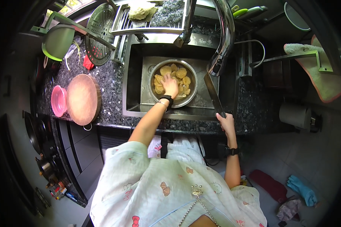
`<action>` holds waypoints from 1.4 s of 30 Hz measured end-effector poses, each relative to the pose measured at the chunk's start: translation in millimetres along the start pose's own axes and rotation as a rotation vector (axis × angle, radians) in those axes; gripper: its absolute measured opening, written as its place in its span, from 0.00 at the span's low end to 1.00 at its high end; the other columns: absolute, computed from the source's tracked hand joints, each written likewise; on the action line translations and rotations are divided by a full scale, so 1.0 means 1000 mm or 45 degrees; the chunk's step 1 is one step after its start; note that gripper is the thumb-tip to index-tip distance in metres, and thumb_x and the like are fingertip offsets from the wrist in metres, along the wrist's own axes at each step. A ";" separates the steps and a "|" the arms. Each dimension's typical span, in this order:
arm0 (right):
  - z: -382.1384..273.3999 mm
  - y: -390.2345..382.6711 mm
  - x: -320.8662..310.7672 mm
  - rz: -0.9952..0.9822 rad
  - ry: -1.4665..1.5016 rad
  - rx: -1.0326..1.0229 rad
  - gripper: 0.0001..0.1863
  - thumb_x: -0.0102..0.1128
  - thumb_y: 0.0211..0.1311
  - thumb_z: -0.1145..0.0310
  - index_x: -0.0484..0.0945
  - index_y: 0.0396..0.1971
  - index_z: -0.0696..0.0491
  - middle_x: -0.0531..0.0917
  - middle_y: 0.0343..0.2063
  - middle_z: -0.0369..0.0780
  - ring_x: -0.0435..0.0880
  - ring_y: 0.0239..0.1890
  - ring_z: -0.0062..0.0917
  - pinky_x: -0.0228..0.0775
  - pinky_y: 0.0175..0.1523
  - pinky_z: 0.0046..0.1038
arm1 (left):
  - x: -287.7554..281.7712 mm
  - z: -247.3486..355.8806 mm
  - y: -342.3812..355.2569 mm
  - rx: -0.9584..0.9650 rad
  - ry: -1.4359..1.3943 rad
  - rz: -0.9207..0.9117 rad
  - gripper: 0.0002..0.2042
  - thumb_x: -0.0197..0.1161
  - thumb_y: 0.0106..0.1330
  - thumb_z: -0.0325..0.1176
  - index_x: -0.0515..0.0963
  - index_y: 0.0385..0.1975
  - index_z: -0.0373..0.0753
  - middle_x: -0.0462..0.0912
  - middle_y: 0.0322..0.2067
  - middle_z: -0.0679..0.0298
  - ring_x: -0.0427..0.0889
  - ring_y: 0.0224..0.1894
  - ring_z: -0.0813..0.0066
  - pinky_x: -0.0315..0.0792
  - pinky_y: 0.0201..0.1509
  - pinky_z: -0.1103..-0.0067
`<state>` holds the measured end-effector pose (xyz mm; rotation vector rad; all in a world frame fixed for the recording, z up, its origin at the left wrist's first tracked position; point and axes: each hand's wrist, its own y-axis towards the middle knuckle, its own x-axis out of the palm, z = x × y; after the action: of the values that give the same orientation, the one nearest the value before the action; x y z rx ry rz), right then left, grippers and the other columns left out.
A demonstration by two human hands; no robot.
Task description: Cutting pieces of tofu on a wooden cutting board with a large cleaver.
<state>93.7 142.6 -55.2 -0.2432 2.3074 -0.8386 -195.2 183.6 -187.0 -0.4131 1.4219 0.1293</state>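
A round steel bowl (194, 72) stands in the sink and holds several yellowish-brown lumpy pieces (181, 72) in what looks like water. My left hand (170, 85) is down in the bowl, fingers spread over the pieces and touching them; the fingertips are partly hidden. At the sink's front right edge, my right hand (227, 123) is closed around the handle of a kitchen knife (213, 92). Its broad, dark blade points away from me over the sink, right of the bowl and apart from it.
Around the sink (132, 90) runs a dark speckled counter (111, 81). A thick round chopping board (83, 99) and a pink basin (58, 100) lie to the left. The faucet (225, 34) arches above the sink's right side. A rack (119, 28) stands behind.
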 end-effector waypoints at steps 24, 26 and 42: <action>-0.069 -0.064 0.088 -0.088 0.343 0.063 0.24 0.56 0.62 0.52 0.59 0.13 0.46 0.59 0.06 0.28 0.56 0.05 0.15 0.47 0.11 0.20 | -0.107 -0.274 -0.112 -0.347 -1.427 0.549 0.13 0.73 0.46 0.36 0.82 0.28 0.36 0.71 0.51 0.55 0.72 0.51 0.59 0.66 0.55 0.69; -0.073 -0.078 0.104 -0.144 0.482 0.058 0.23 0.55 0.63 0.52 0.60 0.14 0.46 0.57 0.05 0.28 0.55 0.05 0.15 0.47 0.11 0.20 | -0.107 -0.330 -0.126 -0.425 -1.115 0.652 0.13 0.73 0.46 0.37 0.82 0.27 0.36 0.71 0.51 0.54 0.72 0.52 0.61 0.67 0.55 0.68; -0.263 -0.152 0.357 -0.288 -0.192 -0.507 0.25 0.64 0.53 0.51 0.71 0.13 0.59 0.69 0.08 0.35 0.66 0.12 0.18 0.57 0.19 0.27 | -0.119 -0.568 -0.132 -0.727 -0.951 0.402 0.12 0.73 0.43 0.41 0.80 0.19 0.41 0.80 0.32 0.60 0.69 0.53 0.63 0.56 0.61 0.65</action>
<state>-355.7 23.0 4.7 -0.7273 2.3120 -0.4378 -698.8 -119.9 -96.7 -0.5280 0.6773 0.8692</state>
